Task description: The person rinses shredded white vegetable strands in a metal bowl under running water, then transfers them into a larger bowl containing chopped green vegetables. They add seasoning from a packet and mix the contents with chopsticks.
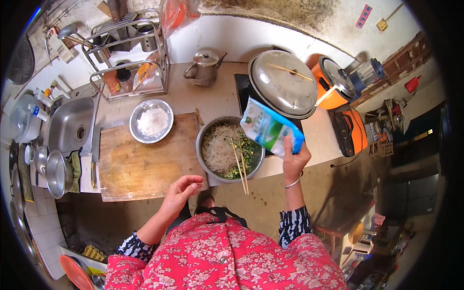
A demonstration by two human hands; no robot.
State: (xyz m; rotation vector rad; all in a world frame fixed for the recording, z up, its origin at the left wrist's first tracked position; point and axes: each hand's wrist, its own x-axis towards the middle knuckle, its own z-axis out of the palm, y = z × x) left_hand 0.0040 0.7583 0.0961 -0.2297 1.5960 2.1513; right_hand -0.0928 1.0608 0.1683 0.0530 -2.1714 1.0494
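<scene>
My right hand (296,163) grips the lower end of a blue, white and green plastic packet (268,125). The packet tilts up to the left, its far corner above the right rim of a metal bowl (202,159). Inside the bowl lie pale, thin noodle-like strands (219,146) beside chopped greens (250,154) with yellow bits. Two wooden chopsticks (240,165) rest in it, their ends over the near rim. My left hand (183,190), fingers loosely bent and apart from the thumb, hovers at the near edge of a wooden cutting board (145,166); nothing shows in it.
A metal bowl of white powder (155,121) sits on the board's far edge. Behind are a kettle (205,69), a metal rack (127,61) and a large lidded pan (284,83) on a black cooktop. A steel sink (69,123) lies left; an orange cooker (331,85) stands right.
</scene>
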